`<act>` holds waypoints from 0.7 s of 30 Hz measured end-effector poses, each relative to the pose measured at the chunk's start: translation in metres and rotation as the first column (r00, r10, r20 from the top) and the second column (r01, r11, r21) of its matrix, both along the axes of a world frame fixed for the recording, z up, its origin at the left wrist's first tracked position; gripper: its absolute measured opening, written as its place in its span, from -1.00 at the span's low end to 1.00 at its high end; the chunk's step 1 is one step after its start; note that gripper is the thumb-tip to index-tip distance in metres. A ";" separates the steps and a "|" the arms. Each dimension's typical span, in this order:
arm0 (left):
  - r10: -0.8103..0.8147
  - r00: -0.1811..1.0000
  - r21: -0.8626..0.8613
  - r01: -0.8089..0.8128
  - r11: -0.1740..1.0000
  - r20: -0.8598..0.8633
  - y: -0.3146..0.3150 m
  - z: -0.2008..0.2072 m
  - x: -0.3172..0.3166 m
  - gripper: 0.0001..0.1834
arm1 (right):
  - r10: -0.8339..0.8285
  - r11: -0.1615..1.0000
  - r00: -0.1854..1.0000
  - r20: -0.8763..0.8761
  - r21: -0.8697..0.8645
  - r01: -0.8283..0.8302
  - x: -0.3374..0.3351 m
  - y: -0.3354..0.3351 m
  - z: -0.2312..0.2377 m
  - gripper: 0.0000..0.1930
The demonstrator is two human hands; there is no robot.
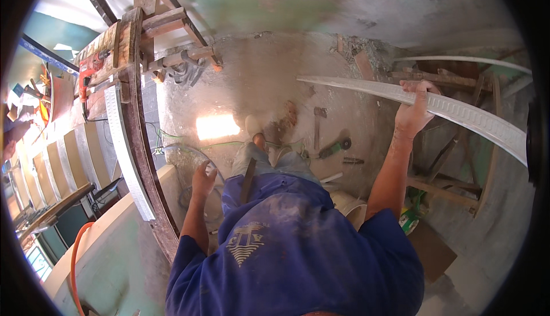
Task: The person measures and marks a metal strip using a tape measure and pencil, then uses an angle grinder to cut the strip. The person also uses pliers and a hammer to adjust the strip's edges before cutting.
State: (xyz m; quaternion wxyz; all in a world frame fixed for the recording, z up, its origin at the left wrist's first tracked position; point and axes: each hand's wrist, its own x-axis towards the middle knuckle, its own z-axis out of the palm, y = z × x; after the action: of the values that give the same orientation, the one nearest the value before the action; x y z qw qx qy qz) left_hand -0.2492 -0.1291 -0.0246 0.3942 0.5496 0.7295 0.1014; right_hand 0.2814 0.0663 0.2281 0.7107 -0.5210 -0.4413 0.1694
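Observation:
My right hand [413, 110] is closed round a long pale strip with a row of ribbed marks [464, 113], held out to the right above the floor. The strip's thin end points toward the middle, and its other end runs out at the right rim. My left hand [203, 180] hangs low at my left side, fingers loosely curved and apart, with nothing seen in it. To its left, a similar pale strip [127, 150] lies along a dark wooden beam [150, 184].
A red power drill [87, 76] rests on the wooden bench at left. On the floor ahead lie a hammer [318, 126], a green angle grinder [336, 148] and cables. A wooden trestle [444, 184] stands at right. A white bucket [350, 206] sits by my right leg.

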 end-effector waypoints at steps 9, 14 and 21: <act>-0.386 0.905 -0.040 0.399 0.916 0.180 -0.025 0.052 0.091 -0.74 | -0.144 0.986 0.973 -0.179 0.061 0.157 0.029 -0.123 -0.026 -0.87; -0.459 0.888 0.009 0.459 0.888 0.024 -0.078 0.045 0.118 -0.78 | -0.051 0.989 0.953 -0.299 0.120 0.091 0.048 -0.172 0.007 -0.86; -0.623 0.776 -0.086 0.630 0.772 0.097 -0.102 0.017 0.104 -0.72 | 0.081 0.993 0.868 -0.489 0.116 -0.027 0.077 -0.216 -0.017 -0.87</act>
State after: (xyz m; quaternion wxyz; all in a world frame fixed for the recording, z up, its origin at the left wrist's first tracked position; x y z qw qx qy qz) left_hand -0.1450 -0.2313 -0.0079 0.4589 0.7344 0.4965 -0.0598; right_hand 0.3587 -0.1498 0.2114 0.8211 -0.4099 -0.2682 0.2929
